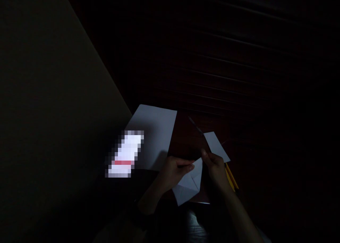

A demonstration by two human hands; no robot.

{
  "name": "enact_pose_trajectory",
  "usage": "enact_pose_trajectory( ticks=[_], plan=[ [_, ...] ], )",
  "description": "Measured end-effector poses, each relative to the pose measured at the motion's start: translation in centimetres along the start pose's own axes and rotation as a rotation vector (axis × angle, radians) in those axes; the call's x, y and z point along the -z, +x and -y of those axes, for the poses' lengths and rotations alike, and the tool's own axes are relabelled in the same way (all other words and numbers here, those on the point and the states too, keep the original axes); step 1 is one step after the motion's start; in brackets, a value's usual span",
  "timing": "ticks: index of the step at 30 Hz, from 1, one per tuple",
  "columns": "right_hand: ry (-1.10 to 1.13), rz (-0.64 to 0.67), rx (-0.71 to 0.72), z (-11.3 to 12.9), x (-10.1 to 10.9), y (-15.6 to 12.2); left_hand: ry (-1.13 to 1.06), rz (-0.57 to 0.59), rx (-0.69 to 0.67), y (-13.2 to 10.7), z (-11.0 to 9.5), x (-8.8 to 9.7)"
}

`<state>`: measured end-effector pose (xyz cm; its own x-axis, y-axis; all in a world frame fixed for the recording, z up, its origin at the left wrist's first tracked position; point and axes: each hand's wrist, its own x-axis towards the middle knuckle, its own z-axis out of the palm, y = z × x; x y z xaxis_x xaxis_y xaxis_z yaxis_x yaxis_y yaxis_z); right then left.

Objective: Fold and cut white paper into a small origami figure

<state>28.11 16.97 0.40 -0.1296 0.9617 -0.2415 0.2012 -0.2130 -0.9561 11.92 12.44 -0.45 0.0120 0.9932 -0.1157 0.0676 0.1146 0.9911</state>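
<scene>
My left hand (174, 172) pinches a white folded paper (191, 181) between thumb and fingers. Crease lines and flaps show on its face, and it is tilted above the table's near edge. At its upper right corner is my right hand (216, 167), fingers curled and closed around the tip, though the dim light hides the exact contact. Just beyond the right hand lies a smaller white paper piece (216, 145). A large white sheet (155, 135) lies flat to the left of the hands.
A lit phone-like screen (124, 154), blurred into blocks, covers part of the large sheet. A thin pen-like object (196, 125) lies on the dark table (186, 140). Yellow stick-like items (231, 177) sit beside my right wrist. A pale surface (53, 76) rises at the left.
</scene>
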Motion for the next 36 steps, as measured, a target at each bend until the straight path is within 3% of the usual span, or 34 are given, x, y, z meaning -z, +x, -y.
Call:
enact_pose_trajectory(
  ticks=[5, 11, 19, 27, 36],
  plan=[
    [-0.022, 0.133, 0.028, 0.0, -0.6, -0.1, 0.030, -0.131, 0.028, 0.2, 0.7, 0.2],
    [0.024, 0.130, 0.021, -0.7, -0.6, -0.2, 0.023, -0.121, 0.038, 0.3, 0.5, 0.5],
    [0.033, 0.467, -0.035, 0.1, -0.8, -1.0, 0.038, -0.081, 0.035, 0.3, 0.2, 0.6],
    [0.001, 0.484, 0.001, 0.0, -1.3, -1.0, -0.202, -0.319, 0.226, 0.5, 0.3, 1.0],
    [-0.001, 0.541, -0.013, 0.3, -0.5, -1.2, -0.351, -0.444, 0.164, 0.6, 0.0, 2.4]
  ],
)
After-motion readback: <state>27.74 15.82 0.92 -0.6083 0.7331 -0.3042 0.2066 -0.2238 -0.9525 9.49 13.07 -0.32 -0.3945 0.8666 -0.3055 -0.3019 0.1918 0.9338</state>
